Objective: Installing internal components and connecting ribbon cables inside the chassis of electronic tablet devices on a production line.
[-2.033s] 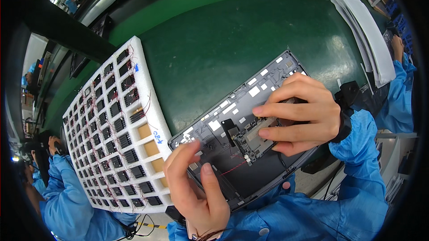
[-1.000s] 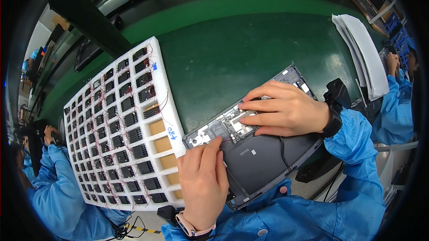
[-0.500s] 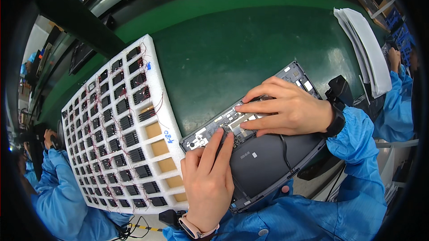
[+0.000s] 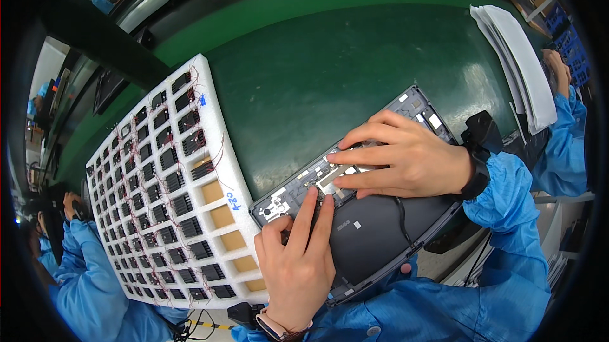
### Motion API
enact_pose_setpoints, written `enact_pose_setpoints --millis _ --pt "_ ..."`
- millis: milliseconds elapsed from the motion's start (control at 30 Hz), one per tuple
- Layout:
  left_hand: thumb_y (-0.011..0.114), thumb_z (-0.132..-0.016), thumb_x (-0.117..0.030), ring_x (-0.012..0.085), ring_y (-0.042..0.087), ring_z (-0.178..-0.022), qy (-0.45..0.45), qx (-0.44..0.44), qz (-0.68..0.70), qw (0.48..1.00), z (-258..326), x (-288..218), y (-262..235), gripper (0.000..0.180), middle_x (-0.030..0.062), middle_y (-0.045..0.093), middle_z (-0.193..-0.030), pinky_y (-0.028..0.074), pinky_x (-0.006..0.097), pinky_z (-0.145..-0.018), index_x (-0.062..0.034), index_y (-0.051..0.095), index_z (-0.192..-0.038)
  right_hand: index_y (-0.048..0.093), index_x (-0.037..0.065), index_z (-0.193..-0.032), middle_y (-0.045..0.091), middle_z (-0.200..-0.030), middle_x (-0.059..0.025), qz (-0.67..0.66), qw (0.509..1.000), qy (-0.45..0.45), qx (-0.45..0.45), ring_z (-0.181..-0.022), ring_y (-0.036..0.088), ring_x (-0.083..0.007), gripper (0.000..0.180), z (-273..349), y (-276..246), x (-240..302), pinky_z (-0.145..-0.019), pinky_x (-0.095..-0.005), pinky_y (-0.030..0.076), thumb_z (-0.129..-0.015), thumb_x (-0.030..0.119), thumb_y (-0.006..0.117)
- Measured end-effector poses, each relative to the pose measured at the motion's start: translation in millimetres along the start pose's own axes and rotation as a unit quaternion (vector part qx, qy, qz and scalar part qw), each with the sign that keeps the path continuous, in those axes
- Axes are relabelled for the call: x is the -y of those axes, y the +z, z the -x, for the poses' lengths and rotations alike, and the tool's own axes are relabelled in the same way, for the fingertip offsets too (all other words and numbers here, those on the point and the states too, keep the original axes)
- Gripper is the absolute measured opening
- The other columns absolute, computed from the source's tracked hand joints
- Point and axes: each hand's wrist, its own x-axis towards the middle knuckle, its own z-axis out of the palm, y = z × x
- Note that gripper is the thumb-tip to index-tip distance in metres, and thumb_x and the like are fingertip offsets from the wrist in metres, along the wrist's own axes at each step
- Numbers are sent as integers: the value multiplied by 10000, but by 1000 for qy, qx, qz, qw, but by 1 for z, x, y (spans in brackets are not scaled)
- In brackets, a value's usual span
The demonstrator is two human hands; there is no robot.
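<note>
A dark grey opened laptop chassis [image 4: 365, 250] lies slanted before me, partly over the table's near edge. Metal plates and a circuit board [image 4: 325, 184] show along its far part; a black cable [image 4: 403, 218] crosses the smooth near panel. Fingertips of my right hand [image 4: 415, 161] rest on the board from the right, the fingers stretched out and apart. My left hand [image 4: 295, 269] reaches in from below, index and middle fingers extended with their tips at the board's lower edge. Any small part beneath the fingertips is hidden, and neither hand visibly grips anything.
At the left, a white foam tray [image 4: 219, 145] holds rows of black finned modules [image 4: 181, 204] with thin red wires; tan bottom shows in several compartments. White foam sheets [image 4: 517, 69] stand at the right of the green table [image 4: 330, 56]. Blue-sleeved co-workers [image 4: 95, 272] sit on both sides.
The right fingertips have moved slightly left over the board. My left hand stays nearly in place, its fingertips a little lower. The tray appears shifted slightly left in the view.
</note>
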Motion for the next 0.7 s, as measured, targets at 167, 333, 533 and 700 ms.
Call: enact_pose_setpoints --millis 167,333,533,700 --pt "632 -748 -9 252 492 -902 -4 -2 -24 1000 2 -2 0 433 51 596 -1284 404 354 -829 -72 669 -1175 715 114 -1021 660 -1091 -15 -49 997 46 -36 -1049 568 -229 309 4 -16 -9 -822 -350 461 -737 227 764" --pt "626 -768 -44 284 507 -1067 5 9 -43 999 3 -4 3 435 75 561 -1321 393 403 -896 -68 644 -1202 723 53 -978 678 -1082 -49 -111 988 108 -5 -984 576 -267 366 22 -39 -33 -832 -345 509 -630 115 817" --pt "615 -838 -108 300 438 -1305 21 36 -1 999 1 -7 11 462 80 547 -1342 323 484 -1066 -91 576 -1298 723 56 -1025 673 -1123 -65 -114 985 120 36 -1039 564 -262 398 25 -49 -35 -867 -356 500 -641 115 808" --pt "622 -854 -153 294 443 -1311 44 65 -39 996 -3 -12 9 483 65 531 -1366 301 503 -1090 -109 552 -1329 728 69 -1036 679 -1141 -57 -114 985 119 48 -1037 576 -259 389 31 -51 -40 -883 -362 490 -656 118 796"
